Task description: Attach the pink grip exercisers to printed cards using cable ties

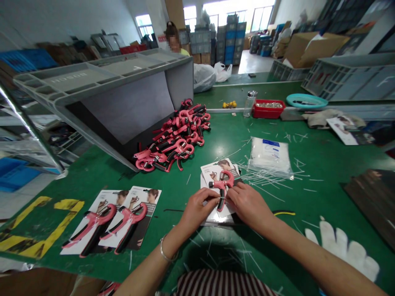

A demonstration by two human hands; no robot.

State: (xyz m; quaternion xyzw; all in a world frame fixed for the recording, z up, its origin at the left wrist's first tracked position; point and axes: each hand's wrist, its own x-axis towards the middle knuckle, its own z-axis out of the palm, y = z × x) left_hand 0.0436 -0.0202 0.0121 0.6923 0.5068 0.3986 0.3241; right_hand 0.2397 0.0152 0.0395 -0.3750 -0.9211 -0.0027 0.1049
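A pink and black hand grip strengthener [226, 181] lies on a printed backing card [207, 169] in front of me, on top of a small stack of cards. My left hand [197, 207] pinches at its lower handle from the left. A thin white cable tie [222, 198] crosses that handle between my fingertips. On the right, my right hand [248, 203] is closed at the tie, its fingertips partly hidden. To the left lie two more cards, each bearing a hand grip strengthener [95, 226], side by side.
A grey crate [123, 70] lies on its side, with a heap of hand grip strengtheners [175, 142] spilling out. Loose cable ties surround a plastic bag [270, 154]. A white glove [342, 246], red tray [268, 109] and glass bottle [249, 102] are at right. Another person [174, 39] is behind the crate.
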